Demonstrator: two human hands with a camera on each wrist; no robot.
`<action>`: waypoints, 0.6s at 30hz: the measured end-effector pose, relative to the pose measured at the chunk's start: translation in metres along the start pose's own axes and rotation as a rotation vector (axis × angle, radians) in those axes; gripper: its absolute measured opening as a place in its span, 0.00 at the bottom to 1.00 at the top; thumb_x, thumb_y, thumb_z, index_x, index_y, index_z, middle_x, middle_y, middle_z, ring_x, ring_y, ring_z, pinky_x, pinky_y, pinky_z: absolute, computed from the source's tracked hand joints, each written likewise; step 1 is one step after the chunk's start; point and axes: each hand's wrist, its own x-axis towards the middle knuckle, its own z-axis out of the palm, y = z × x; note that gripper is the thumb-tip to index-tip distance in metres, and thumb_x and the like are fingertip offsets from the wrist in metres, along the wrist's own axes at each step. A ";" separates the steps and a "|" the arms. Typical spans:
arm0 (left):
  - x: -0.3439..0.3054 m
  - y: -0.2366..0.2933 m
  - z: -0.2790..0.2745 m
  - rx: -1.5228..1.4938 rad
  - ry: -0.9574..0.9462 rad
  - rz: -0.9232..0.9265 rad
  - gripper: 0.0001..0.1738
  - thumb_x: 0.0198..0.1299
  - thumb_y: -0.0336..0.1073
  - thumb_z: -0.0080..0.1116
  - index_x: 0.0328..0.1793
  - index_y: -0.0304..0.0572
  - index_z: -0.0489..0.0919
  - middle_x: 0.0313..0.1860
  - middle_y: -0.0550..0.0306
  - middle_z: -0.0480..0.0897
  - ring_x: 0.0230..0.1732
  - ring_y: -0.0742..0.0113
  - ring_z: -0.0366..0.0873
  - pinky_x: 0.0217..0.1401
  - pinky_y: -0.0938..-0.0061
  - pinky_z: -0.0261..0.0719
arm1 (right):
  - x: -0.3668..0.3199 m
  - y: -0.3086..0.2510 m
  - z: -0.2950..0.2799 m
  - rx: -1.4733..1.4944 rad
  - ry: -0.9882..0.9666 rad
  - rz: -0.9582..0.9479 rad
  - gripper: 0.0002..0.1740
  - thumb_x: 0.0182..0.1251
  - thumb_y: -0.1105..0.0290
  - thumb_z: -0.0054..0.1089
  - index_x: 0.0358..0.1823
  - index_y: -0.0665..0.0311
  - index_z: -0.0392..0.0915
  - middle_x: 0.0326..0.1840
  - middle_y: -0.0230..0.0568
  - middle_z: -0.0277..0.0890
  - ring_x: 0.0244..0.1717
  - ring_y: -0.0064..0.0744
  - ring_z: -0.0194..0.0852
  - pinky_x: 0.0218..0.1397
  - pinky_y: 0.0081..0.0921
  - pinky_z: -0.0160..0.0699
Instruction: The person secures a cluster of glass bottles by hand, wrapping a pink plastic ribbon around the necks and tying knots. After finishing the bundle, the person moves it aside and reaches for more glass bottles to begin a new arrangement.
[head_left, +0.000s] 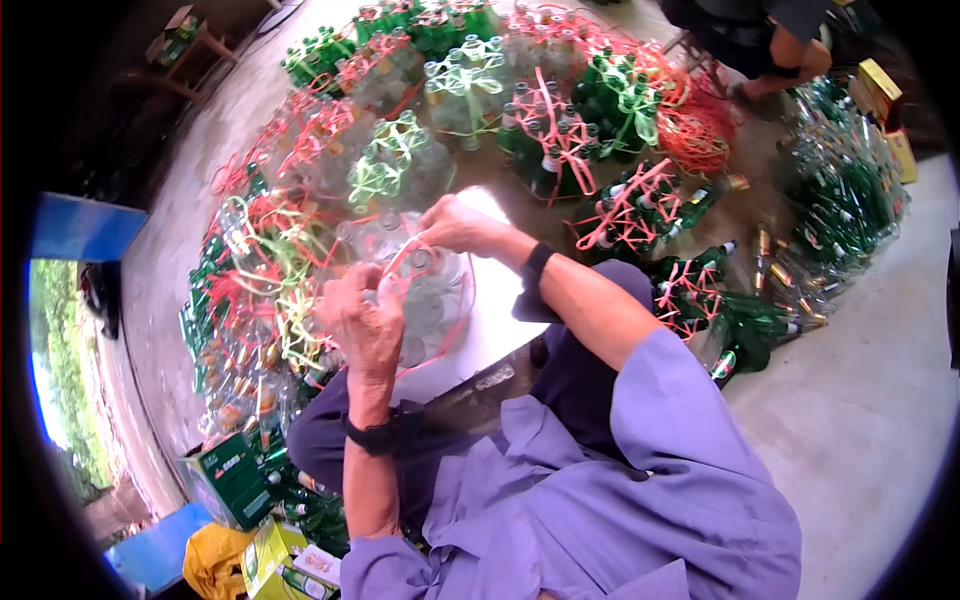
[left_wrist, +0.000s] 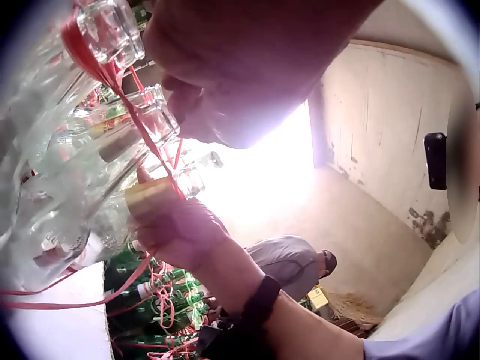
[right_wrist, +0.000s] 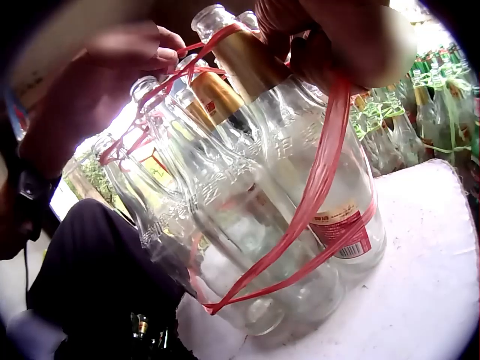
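Note:
A bundle of clear glass bottles (right_wrist: 255, 187) stands on a white board (head_left: 490, 300) at the person's lap. Red plastic strap (right_wrist: 322, 172) runs slantwise round the bottles' sides and winds among their necks. One bottle has a gold neck label (right_wrist: 251, 64); another carries a red label (right_wrist: 349, 236) low down. On the near left of the bundle, the left hand (head_left: 365, 315) pinches strap between bent fingers. Across from it, the right hand (head_left: 465, 225) grips strap beside the gold-labelled neck, and a length runs down from its fingers. Hands partly hide the bottle necks.
Strapped bottle bundles (head_left: 465, 85) crowd the floor ahead and to the left. Loose green bottles (head_left: 740, 320) lie at the right, near a tangled heap of red strap (head_left: 695, 125). Another person (head_left: 780, 45) is at the back right. A green carton (head_left: 230, 480) stands front left.

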 end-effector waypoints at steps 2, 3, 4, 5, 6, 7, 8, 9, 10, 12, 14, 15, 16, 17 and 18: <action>0.001 -0.003 0.000 0.025 0.010 0.016 0.08 0.52 0.27 0.68 0.39 0.44 0.84 0.30 0.56 0.83 0.35 0.56 0.77 0.42 0.60 0.74 | 0.002 0.003 0.001 -0.017 0.013 0.067 0.23 0.60 0.53 0.74 0.22 0.68 0.82 0.16 0.27 0.65 0.22 0.20 0.57 0.24 0.30 0.58; 0.001 -0.005 0.000 0.044 0.020 -0.001 0.06 0.54 0.27 0.67 0.39 0.43 0.84 0.30 0.56 0.85 0.34 0.60 0.80 0.41 0.64 0.77 | 0.000 0.003 0.000 -0.065 0.001 -0.105 0.24 0.59 0.52 0.74 0.22 0.68 0.81 0.16 0.27 0.64 0.23 0.20 0.57 0.23 0.30 0.58; 0.002 -0.011 0.003 -0.049 0.003 -0.065 0.05 0.55 0.28 0.66 0.38 0.42 0.84 0.30 0.56 0.85 0.34 0.63 0.81 0.40 0.67 0.78 | 0.001 0.007 0.000 -0.071 0.002 -0.194 0.24 0.59 0.52 0.75 0.22 0.68 0.81 0.16 0.26 0.63 0.22 0.19 0.56 0.22 0.29 0.56; 0.000 -0.018 0.005 -0.142 -0.011 -0.129 0.04 0.56 0.28 0.66 0.38 0.40 0.84 0.30 0.57 0.86 0.33 0.67 0.82 0.39 0.69 0.79 | 0.000 -0.006 0.002 -0.035 0.042 0.142 0.24 0.59 0.51 0.76 0.22 0.66 0.82 0.16 0.24 0.62 0.20 0.17 0.54 0.20 0.28 0.53; 0.000 -0.019 0.004 -0.206 -0.065 -0.250 0.04 0.58 0.29 0.65 0.38 0.38 0.84 0.31 0.58 0.87 0.32 0.73 0.83 0.38 0.74 0.79 | 0.002 -0.002 0.002 0.017 0.023 0.148 0.21 0.58 0.52 0.77 0.25 0.64 0.85 0.16 0.22 0.62 0.19 0.15 0.53 0.19 0.26 0.51; -0.001 -0.021 0.005 -0.214 -0.083 -0.297 0.04 0.58 0.29 0.65 0.37 0.37 0.83 0.29 0.59 0.85 0.32 0.74 0.82 0.37 0.74 0.79 | 0.002 -0.004 0.004 0.075 0.038 0.201 0.19 0.58 0.54 0.78 0.28 0.64 0.88 0.17 0.20 0.63 0.18 0.13 0.52 0.19 0.24 0.48; -0.002 -0.020 0.002 -0.181 -0.072 -0.310 0.04 0.58 0.29 0.65 0.37 0.37 0.83 0.29 0.59 0.85 0.32 0.74 0.82 0.37 0.74 0.79 | 0.000 -0.013 0.005 0.061 0.046 0.280 0.17 0.58 0.55 0.78 0.31 0.64 0.90 0.17 0.18 0.63 0.18 0.11 0.51 0.19 0.23 0.45; 0.000 -0.017 -0.002 -0.219 -0.113 -0.340 0.04 0.58 0.30 0.65 0.37 0.38 0.83 0.28 0.59 0.85 0.31 0.74 0.82 0.37 0.73 0.79 | 0.000 -0.017 0.006 0.067 0.051 0.291 0.16 0.58 0.56 0.78 0.30 0.64 0.89 0.17 0.18 0.64 0.17 0.11 0.50 0.19 0.22 0.44; 0.002 -0.015 -0.005 -0.266 -0.156 -0.367 0.04 0.57 0.30 0.66 0.37 0.38 0.83 0.28 0.59 0.84 0.31 0.74 0.82 0.36 0.73 0.79 | 0.002 -0.017 0.008 0.086 0.054 0.299 0.16 0.58 0.58 0.79 0.29 0.64 0.88 0.17 0.18 0.65 0.17 0.10 0.51 0.19 0.21 0.44; 0.006 -0.016 -0.009 -0.266 -0.180 -0.354 0.05 0.57 0.30 0.66 0.37 0.38 0.82 0.28 0.59 0.84 0.31 0.72 0.82 0.37 0.72 0.80 | 0.001 -0.018 0.010 0.137 0.059 0.292 0.18 0.57 0.59 0.77 0.21 0.64 0.81 0.16 0.20 0.62 0.17 0.13 0.50 0.19 0.22 0.43; 0.007 -0.017 -0.011 -0.271 -0.210 -0.335 0.06 0.56 0.30 0.66 0.38 0.38 0.81 0.28 0.58 0.84 0.31 0.71 0.83 0.37 0.72 0.80 | 0.004 -0.011 0.012 0.146 0.052 0.287 0.19 0.58 0.60 0.77 0.20 0.64 0.80 0.16 0.19 0.62 0.17 0.12 0.49 0.18 0.22 0.41; 0.007 -0.017 -0.012 -0.252 -0.212 -0.323 0.06 0.56 0.30 0.65 0.38 0.38 0.81 0.29 0.57 0.84 0.31 0.69 0.83 0.38 0.71 0.80 | 0.005 -0.010 0.012 0.155 0.048 0.283 0.20 0.59 0.60 0.78 0.19 0.64 0.80 0.15 0.19 0.62 0.17 0.12 0.49 0.18 0.22 0.41; 0.008 -0.016 -0.012 -0.234 -0.215 -0.311 0.07 0.56 0.30 0.65 0.39 0.38 0.81 0.29 0.57 0.85 0.32 0.67 0.84 0.38 0.70 0.81 | 0.005 -0.008 0.012 0.162 0.046 0.279 0.20 0.59 0.60 0.78 0.19 0.64 0.79 0.15 0.19 0.62 0.17 0.12 0.49 0.18 0.23 0.41; 0.009 -0.015 -0.014 -0.238 -0.222 -0.314 0.07 0.56 0.30 0.65 0.40 0.38 0.80 0.30 0.55 0.85 0.33 0.66 0.84 0.40 0.69 0.81 | 0.006 -0.007 0.011 0.159 0.055 0.285 0.20 0.59 0.61 0.78 0.18 0.65 0.79 0.15 0.19 0.61 0.16 0.13 0.48 0.18 0.23 0.41; 0.010 -0.017 -0.014 -0.236 -0.222 -0.316 0.07 0.56 0.30 0.65 0.40 0.38 0.80 0.30 0.55 0.85 0.33 0.66 0.84 0.40 0.69 0.81 | 0.006 -0.006 0.012 0.161 0.052 0.286 0.20 0.59 0.61 0.78 0.18 0.65 0.79 0.15 0.19 0.61 0.16 0.13 0.48 0.18 0.23 0.41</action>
